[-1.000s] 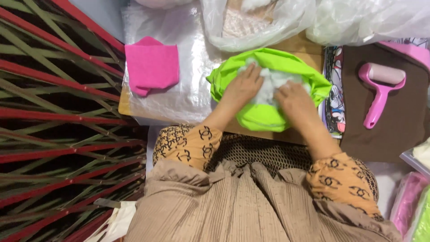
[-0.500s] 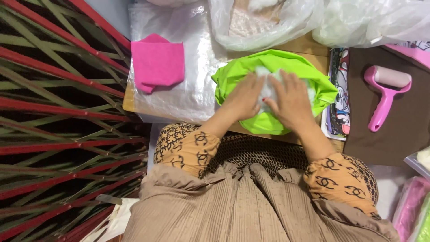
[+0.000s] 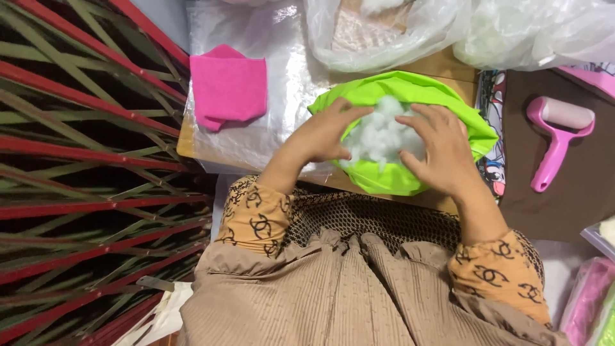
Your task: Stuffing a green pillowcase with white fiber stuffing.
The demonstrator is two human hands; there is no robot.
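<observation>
A lime-green fabric cover (image 3: 410, 90) lies on a small wooden board, opened out like a bowl. White fluffy stuffing (image 3: 382, 131) sits in its middle. My left hand (image 3: 323, 133) rests on the stuffing's left side with fingers spread over the green fabric. On the other side my right hand (image 3: 442, 148) presses against the stuffing, fingers apart. Both hands cup the white wad between them.
A folded pink cloth (image 3: 229, 84) lies on a clear plastic sheet (image 3: 282, 57) to the left. Clear plastic bags (image 3: 448, 32) of white filling sit behind. A pink lint roller (image 3: 554, 138) lies on a brown mat at right. A red and green woven mat (image 3: 83, 160) covers the left.
Both hands have shifted apart on the green cover, uncovering the white stuffing between them. The view has also moved slightly, so everything sits further right.
</observation>
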